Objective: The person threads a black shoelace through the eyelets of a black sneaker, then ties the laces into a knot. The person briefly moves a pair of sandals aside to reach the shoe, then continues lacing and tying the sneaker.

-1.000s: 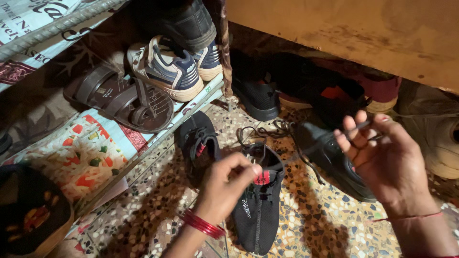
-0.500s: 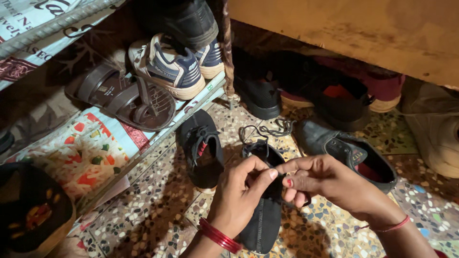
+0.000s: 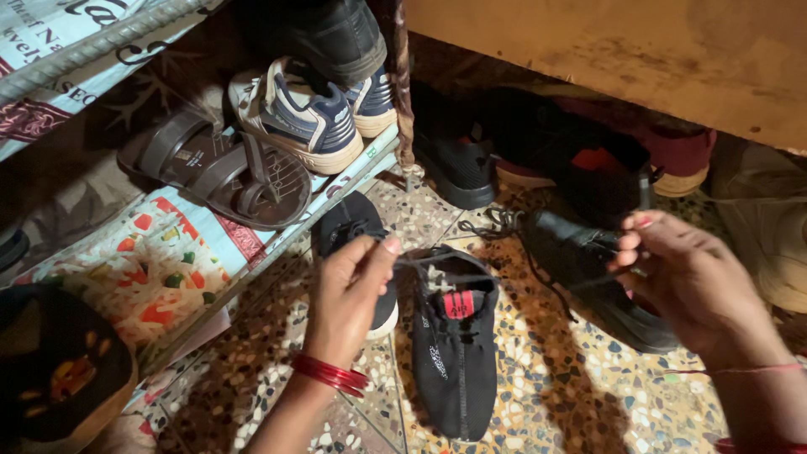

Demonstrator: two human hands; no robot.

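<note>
Pulling a thin dark shoelace (image 3: pixel 437 262) taut across the mouth of a black knit slip-on-style shoe with a red tongue tab (image 3: pixel 454 353), which lies on the speckled terrazzo floor (image 3: pixel 538 378), toe toward the bottom edge of the floor in view.

Left hand (image 3: pixel 349 294): thumb and forefinger pinched shut on one lace end, other fingers curled. Red bangles at the wrist.

Right hand (image 3: pixel 681 273): blurred; fingers bent, seemingly closed on the other lace end, but the grip itself is hard to make out.

Handling, as judged: the shoe looks light, soft and floppy in the upper, firmer at the sole; it would shift if the lace is tugged hard. Lace is limp and thin, likely to slip from a loose pinch; best held near its ends, the shoe by heel or sole edge.

Just left of it, a second black shoe (image 3: pixel 353 231) is partly covered by the left hand. A dark leather shoe (image 3: pixel 580 261) lies right, under the right hand.

Hidden or unclear: eyelets lost in shadow; lace path through them not readable. Metal rack shelf (image 3: pixel 277 252) at left holds brown sandals (image 3: pixel 218 172) and a navy-and-white trainer (image 3: pixel 294 118); footwear under the wooden ledge (image 3: pixel 605 50) is too dark to sort.
</note>
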